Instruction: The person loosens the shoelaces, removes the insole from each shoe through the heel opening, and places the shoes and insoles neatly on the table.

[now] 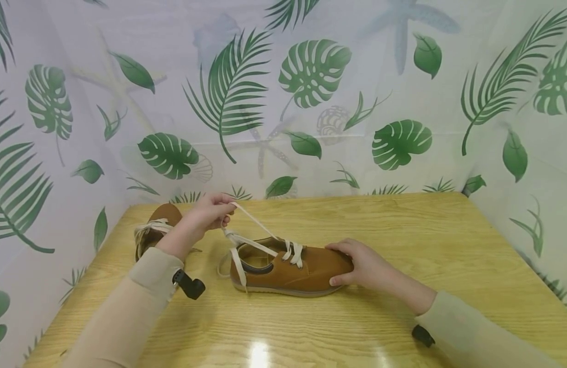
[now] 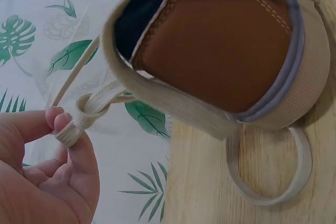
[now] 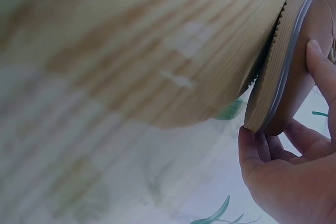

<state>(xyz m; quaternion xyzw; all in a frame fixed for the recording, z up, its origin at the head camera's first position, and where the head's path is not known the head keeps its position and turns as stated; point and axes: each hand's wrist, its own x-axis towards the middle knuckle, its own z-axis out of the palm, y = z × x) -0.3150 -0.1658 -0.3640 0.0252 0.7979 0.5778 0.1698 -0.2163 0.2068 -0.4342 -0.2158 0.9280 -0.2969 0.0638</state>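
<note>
A brown shoe (image 1: 306, 268) stands on the table with its toe to the right. My left hand (image 1: 209, 214) is raised behind the heel and pinches the cream shoelace (image 1: 255, 221), which runs taut to the eyelets. In the left wrist view a knot in the lace (image 2: 84, 116) sits at the fingertips, and a loose loop (image 2: 270, 198) hangs by the heel. My right hand (image 1: 363, 266) grips the shoe's toe, thumb on the near side and fingers on the far side. The right wrist view shows the sole's edge (image 3: 281, 56) beside that hand.
A second brown shoe (image 1: 170, 214) with cream laces lies at the table's left, partly hidden by my left forearm. The wooden table (image 1: 403, 225) is enclosed by a white leaf-print cloth (image 1: 265, 102) behind and at both sides.
</note>
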